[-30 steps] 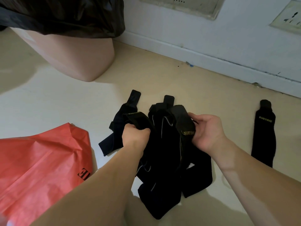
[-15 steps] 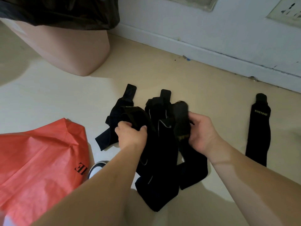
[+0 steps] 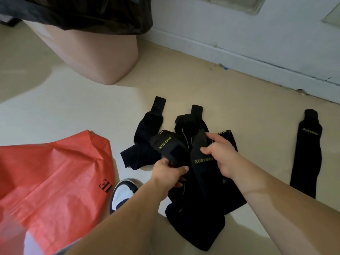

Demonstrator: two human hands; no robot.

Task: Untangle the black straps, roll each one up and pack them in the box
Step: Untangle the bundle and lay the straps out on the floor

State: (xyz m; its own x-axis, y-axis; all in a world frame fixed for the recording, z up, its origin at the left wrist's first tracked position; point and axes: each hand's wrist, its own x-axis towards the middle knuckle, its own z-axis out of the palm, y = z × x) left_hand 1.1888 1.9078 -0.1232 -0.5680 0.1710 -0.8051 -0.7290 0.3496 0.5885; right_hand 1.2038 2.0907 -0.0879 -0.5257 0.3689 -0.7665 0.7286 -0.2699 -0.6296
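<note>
Head view: the left hand (image 3: 166,169) has its grip clamped on one strap end (image 3: 168,145), while the right hand (image 3: 219,153) pinches a second strap (image 3: 201,161) just beside it, apparently to part them. The tangled pile (image 3: 193,208) hangs beneath both grips onto the floor (image 3: 220,85). One separated strap (image 3: 307,153) lies well right, likely set aside. No box shows.

Landmark: tangled strap pile (image 3: 185,181) on the floor (image 3: 184,85). Beyond the pile, open floor runs to the wall (image 3: 239,43). Left of the pile, the red bag (image 3: 55,181) and a shoe (image 3: 123,192) crowd the floor. Far left beyond it stands the pink bin (image 3: 95,56). Right of the pile, a bare strip of floor, then a single flat strap (image 3: 307,153).
</note>
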